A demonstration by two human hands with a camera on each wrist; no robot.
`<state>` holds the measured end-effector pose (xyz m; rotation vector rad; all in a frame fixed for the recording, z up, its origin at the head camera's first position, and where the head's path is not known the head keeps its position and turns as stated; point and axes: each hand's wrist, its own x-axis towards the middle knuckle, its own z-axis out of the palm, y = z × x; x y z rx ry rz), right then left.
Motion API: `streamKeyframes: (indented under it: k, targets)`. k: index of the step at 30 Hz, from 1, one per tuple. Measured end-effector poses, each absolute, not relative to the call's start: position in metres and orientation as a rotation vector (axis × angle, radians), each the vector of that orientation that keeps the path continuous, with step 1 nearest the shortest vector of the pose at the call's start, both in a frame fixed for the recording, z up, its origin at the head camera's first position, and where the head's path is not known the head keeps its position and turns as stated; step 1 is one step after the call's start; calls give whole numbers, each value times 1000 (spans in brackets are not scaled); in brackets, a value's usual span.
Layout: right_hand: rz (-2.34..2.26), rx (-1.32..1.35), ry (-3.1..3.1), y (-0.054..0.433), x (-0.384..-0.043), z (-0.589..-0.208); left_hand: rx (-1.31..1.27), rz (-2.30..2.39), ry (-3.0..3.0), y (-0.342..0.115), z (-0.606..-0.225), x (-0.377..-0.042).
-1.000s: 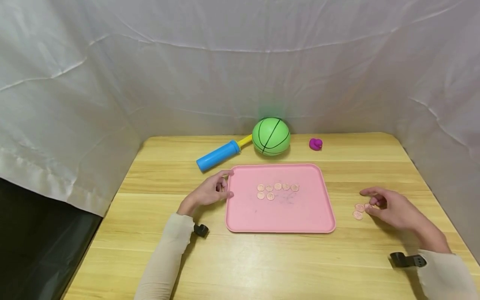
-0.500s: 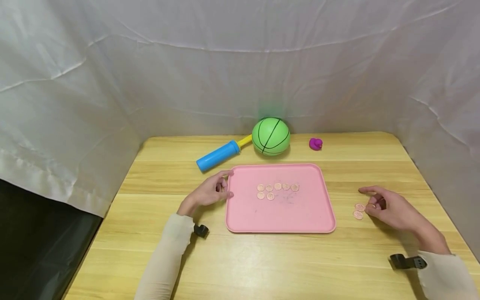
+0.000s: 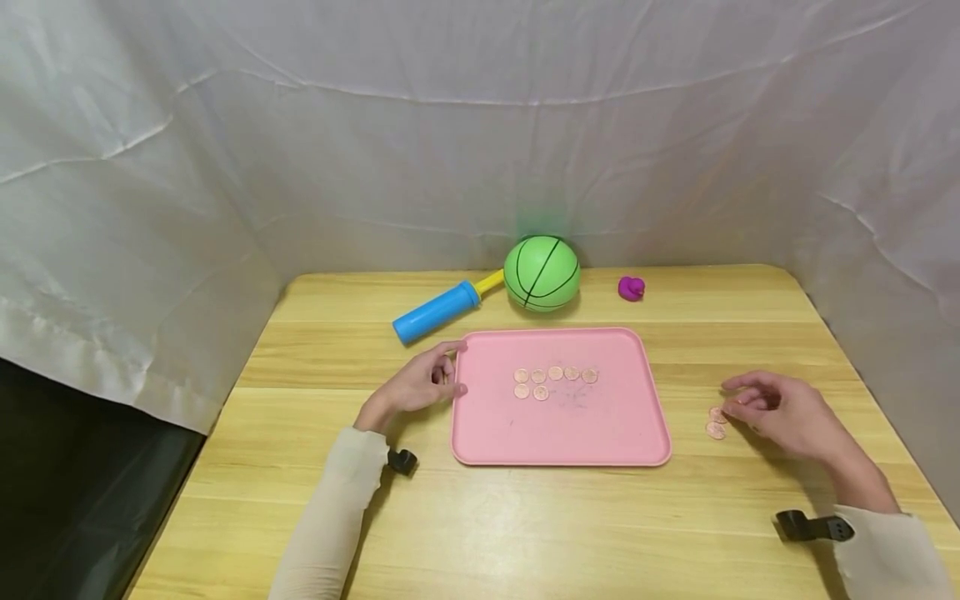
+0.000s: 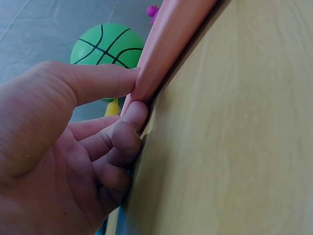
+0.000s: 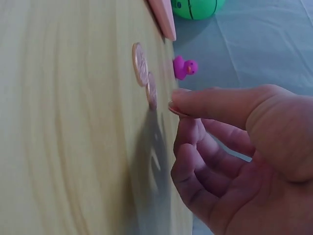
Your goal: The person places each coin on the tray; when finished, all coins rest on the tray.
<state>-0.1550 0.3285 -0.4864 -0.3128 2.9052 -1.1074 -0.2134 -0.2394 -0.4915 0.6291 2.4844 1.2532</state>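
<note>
My left hand [image 3: 416, 381] is at the left edge of a pink tray [image 3: 517, 437]. In the left wrist view its thumb and a fingertip pinch the tray's rim [image 4: 164, 54], other fingers curled beside it. On the tray lie several copper-coloured coins [image 3: 556, 373], in a longer back row and a shorter front row. To the right of the tray, my right hand [image 3: 787, 417] pinches one coin [image 5: 176, 110] between thumb and fingers, just above the table. Two more coins [image 5: 140, 64] lie flat on the wood beside those fingertips, partly covered in the head view.
Behind the tray lies a blue pump [image 3: 435, 312] with a yellow end, next to a green ball [image 3: 542, 273]. A purple rubber duck [image 3: 632, 288] sits at the back right. Pale cloth [image 3: 480, 150] hangs around the back and sides of the wooden table [image 3: 510, 533].
My right hand has picked up one of the three coins by the tray's right side and lifted it slightly off the table. The left hand and tray stay still.
</note>
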Motion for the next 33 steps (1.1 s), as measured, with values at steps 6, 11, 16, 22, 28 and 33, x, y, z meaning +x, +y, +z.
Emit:
streamKeyframes:
  k: [6,11,16,22,28,33]
  targets:
    - [-1097,-292,2927,322,-156,-479,625,1244,2490,-239,-491,-214]
    - [-1124,-302,2927,316,-156,-476,635,1243,2492,-239,-491,-214]
    - [-1132,-264,2892,307,-158,-475,632,1253,2485,-240,-491,-214]
    - [-1147,-267,2849,297,-160,-472,627,1250,2486,-239,-491,-214]
    - [-1246,-261,2715,283,-162,-468,633,1235,2494,-238,-489,-212]
    - [-1219,-256,2707,273,-165,-467,637,1237,2492,-238,-488,-212]
